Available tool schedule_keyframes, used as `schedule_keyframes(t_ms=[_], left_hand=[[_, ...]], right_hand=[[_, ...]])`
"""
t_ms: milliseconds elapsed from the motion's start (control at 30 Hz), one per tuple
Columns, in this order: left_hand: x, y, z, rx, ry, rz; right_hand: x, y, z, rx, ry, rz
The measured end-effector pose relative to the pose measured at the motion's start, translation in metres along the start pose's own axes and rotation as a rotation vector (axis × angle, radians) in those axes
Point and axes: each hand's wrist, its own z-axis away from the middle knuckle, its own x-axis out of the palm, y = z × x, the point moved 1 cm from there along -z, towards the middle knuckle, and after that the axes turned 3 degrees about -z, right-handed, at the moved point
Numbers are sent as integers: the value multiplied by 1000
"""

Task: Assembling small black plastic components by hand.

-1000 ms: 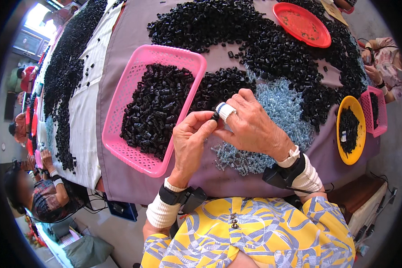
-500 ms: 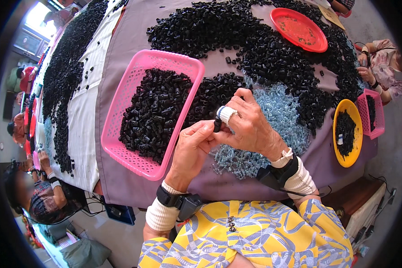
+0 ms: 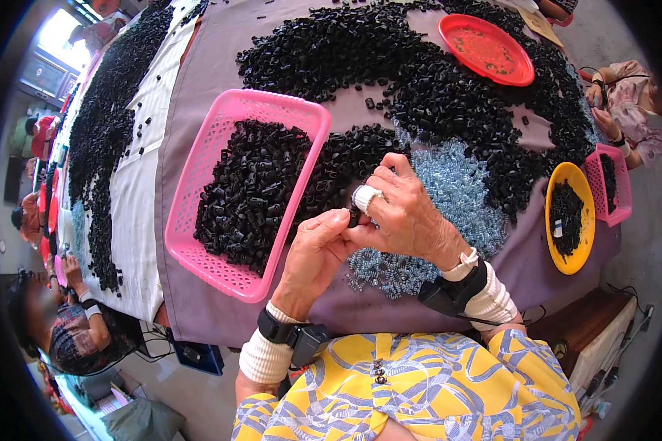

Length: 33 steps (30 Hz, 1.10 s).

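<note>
My left hand (image 3: 312, 253) and my right hand (image 3: 412, 209) meet over the table, just right of a pink basket (image 3: 198, 169). A small black plastic part (image 3: 354, 217) is pinched where their fingertips come together; my fingers cover most of it. Whether a second, smaller piece sits there too, I cannot tell. One finger of my right hand wears a white wrap (image 3: 365, 197). Black plastic parts (image 3: 254, 195) of the same sort fill much of the basket. Beneath and beyond my right hand spreads a heap of small clear bluish coil-like pieces (image 3: 460, 180).
Large heaps of black parts (image 3: 324, 51) cover the table's far side. A red tray (image 3: 485, 48) lies on them. At the right edge stand a yellow dish (image 3: 582, 235) and a small pink basket (image 3: 623, 209). Other people work at right (image 3: 636, 110) and left (image 3: 81, 323).
Both hands stay together at nearly the same spot, with my fingers shifting slightly around the black part. The whole view has moved a little; the table's things keep their places.
</note>
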Motion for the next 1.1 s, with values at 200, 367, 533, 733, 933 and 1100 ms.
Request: schedule_keyframes(t_ms=[200,367,533,733,933,1100], left_hand=[[1,-1,-1,-38,28,37],[0,-2,-4,-58,29,86],[-1,-2,-5,-59,34,81],[4,-1,-6,-33,4,19],[8,1,-6,-33,29,-17],[6,-1,-5,-9,54,-25]], right_hand=[[1,2,0,-45,25,-34],[1,6,1,-76,8,-93],[3,8,2,-95,39,-137],[1,8,7,-88,42,-127],[0,10,6,-23,30,-107],[2,5,6,12,-9,-89]])
